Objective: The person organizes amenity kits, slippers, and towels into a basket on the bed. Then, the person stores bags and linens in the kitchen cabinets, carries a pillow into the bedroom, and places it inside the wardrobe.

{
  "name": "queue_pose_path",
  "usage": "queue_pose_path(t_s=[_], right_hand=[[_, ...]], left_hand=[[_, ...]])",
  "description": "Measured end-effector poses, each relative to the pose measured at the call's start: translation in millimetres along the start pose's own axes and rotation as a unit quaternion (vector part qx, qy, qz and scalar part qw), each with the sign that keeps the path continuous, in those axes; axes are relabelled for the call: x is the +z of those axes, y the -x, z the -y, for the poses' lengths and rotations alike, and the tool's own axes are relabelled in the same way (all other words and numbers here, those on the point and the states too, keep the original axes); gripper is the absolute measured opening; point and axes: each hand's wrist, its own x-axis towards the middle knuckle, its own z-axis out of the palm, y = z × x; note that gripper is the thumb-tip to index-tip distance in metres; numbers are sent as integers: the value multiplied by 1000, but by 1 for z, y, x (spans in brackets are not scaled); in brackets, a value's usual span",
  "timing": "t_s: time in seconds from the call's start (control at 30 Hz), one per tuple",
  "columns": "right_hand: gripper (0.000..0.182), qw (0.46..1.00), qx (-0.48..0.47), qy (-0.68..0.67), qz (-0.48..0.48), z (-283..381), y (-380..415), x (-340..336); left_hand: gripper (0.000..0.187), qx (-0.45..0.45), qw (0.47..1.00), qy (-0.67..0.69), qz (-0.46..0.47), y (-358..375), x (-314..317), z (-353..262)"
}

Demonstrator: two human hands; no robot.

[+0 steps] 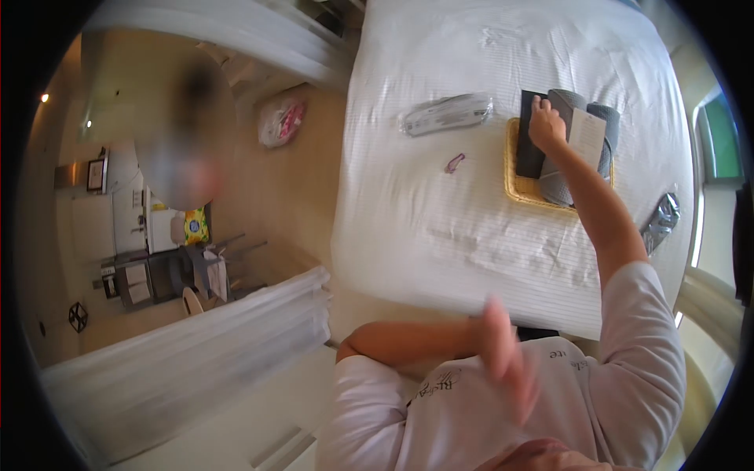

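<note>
- Cursive lettering runs across the front of the person's white shirt (503,408); only the fragment "ee" near the chest can be made out, the rest is too blurred to read.
- A white card (587,133) lies among the rolled towels; whether anything is printed on it cannot be told.
- The bed (440,228) carries a white, finely ribbed cover, and beside it runs a beige floor (290,188).
- A woven tray (520,184) sits on the bed, holding grey rolled towels (567,106) and a dark folded cloth (529,149); the towels' long axis runs toward the far end of the bed.
- The right hand (546,124) rests on the dark cloth and towels, fingers curled over them; a firm grasp cannot be told.
- The left hand (506,361) hangs blurred near the chest, fingers spread, holding nothing.
- A clear wrapped packet (446,115) and a small pink clip (455,162) lie left of the tray, and a silvery packet (661,221) at the right edge.
</note>
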Motion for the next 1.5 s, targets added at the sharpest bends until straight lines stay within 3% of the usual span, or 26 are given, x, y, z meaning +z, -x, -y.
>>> queue_pose_path(t_s=[0.07, 0.1, 0.13, 0.17, 0.23, 0.27, 0.33, 0.4, 0.5, 0.53, 0.6, 0.67, 0.7, 0.77, 0.83, 0.93, 0.97, 1.03, 1.17, 1.27, 1.3, 1.33, 1.37, 1.4, 1.43, 1.5], right_hand=[[44, 977, -53, -193, -79, 5, 43, -31], [43, 943, -67, -323, -38, -2, 73, -42], [38, 934, -42, -353, -42, -11, 105, -46], [36, 941, -53, -294, -157, -26, 136, -48], [36, 939, 53, -260, -219, -96, 177, -11], [37, 920, 184, -245, -244, -144, 196, 17], [44, 933, 229, -13, -278, -256, 232, 52], [63, 884, 420, 55, -198, -352, 269, 91], [88, 765, 627, -70, -130, -410, 277, 91], [92, 754, 629, -149, -115, -427, 279, 99], [102, 719, 618, -305, -88, -464, 284, 129], [104, 738, 623, -246, -82, -454, 269, 119], [104, 744, 619, -240, -73, -444, 263, 107], [95, 756, 606, -239, -69, -435, 256, 93], [79, 767, 587, -248, -75, -432, 258, 90], [59, 668, 566, -482, 27, -428, 259, 63], [43, 632, 575, -519, -32, -416, 257, 59], [40, 615, 555, -557, -57, -408, 255, 48], [32, 510, 441, -726, -134, -372, 245, 9], [32, 462, 376, -799, -79, -304, 233, -44], [33, 454, 352, -817, -50, -278, 228, -56], [33, 447, 326, -833, -20, -254, 222, -65], [34, 421, 301, -856, 5, -233, 218, -69], [35, 393, 276, -877, 28, -215, 214, -73], [36, 395, 272, -876, 44, -198, 210, -82], [39, 381, 273, -881, 58, -184, 205, -89]], left_hand=[[50, -99, 994, 33, 40, 43, 42, 91], [47, -202, 979, 23, 30, 52, 68, 146], [47, -260, 965, -38, 23, 75, 90, 197], [49, -311, 939, -135, 59, 113, 112, 257], [46, -370, 880, -279, 101, 132, 130, 316], [44, -352, 906, -224, 78, 123, 147, 319], [42, -312, 942, -116, 34, 86, 174, 307], [28, -280, 959, -32, 29, 34, 206, 262], [19, -247, 963, 109, -7, -18, 256, 218], [18, -243, 959, 142, -22, -36, 266, 211], [29, -299, 944, 48, -132, -54, 278, 248], [47, -439, 879, -86, -166, -43, 277, 318], [54, -483, 850, -170, -127, -29, 266, 351], [77, -593, 733, -303, 136, 3, 238, 397], [87, -562, 680, -345, 321, 48, 214, 420], [71, -534, 695, -330, 351, 78, 193, 411], [62, -497, 711, -348, 357, 82, 191, 422], [47, -421, 737, -382, 364, 95, 185, 448], [32, -487, 823, -279, 82, 46, 160, 416], [33, -414, 899, -126, -73, 7, 153, 340], [37, -343, 932, -32, -113, 2, 163, 308], [31, -392, 909, 138, -14, 11, 172, 285], [24, -485, 786, 382, 2, -10, 175, 227], [15, -454, 752, 476, 30, -14, 194, 190], [16, -444, 692, 569, -8, -17, 222, 154], [29, -417, 752, 499, 112, -22, 251, 111]])
